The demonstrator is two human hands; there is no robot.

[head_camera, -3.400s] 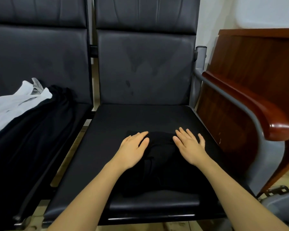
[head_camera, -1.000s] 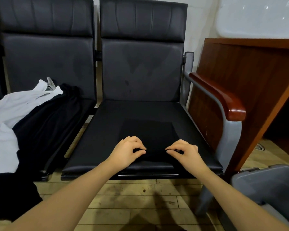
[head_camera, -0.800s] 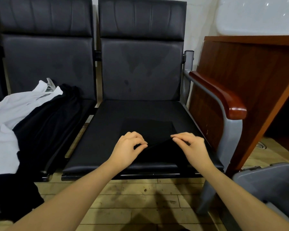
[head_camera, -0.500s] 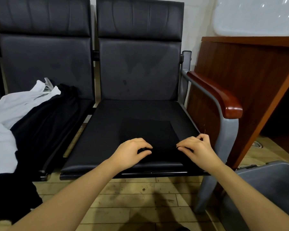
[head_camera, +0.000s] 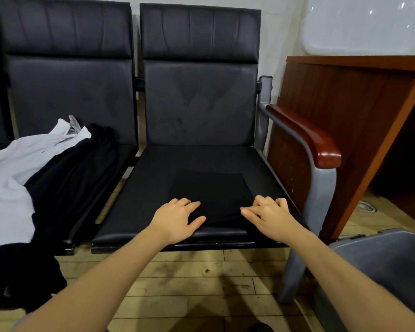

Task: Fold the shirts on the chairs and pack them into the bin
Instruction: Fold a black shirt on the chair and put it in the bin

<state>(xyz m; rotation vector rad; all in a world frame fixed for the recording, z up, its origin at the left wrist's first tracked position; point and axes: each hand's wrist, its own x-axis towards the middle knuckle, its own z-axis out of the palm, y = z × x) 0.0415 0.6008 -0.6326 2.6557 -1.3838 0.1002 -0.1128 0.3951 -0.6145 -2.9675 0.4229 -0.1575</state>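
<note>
Figure: Both hands set on the near edge of a folded black shirt, with the bin at the person's right.

The folded black shirt (head_camera: 211, 195) lay flat on the seat of the right-hand chair (head_camera: 153, 188), its long axis running from 12 to 6 o'clock, its near edge under the fingers. The left hand (head_camera: 177, 218) rested at the near-left corner, fingers loosely curved, thumb splayed; whether it pinched cloth could not be told. The right hand (head_camera: 266, 215) sat at the near-right corner, fingers bent and together on the cloth, its grip equally unclear. The grey bin (head_camera: 381, 259) stood at 4 o'clock, nearer the right hand. Unfolded white and black shirts (head_camera: 34, 168) lay at 9 o'clock.
</note>
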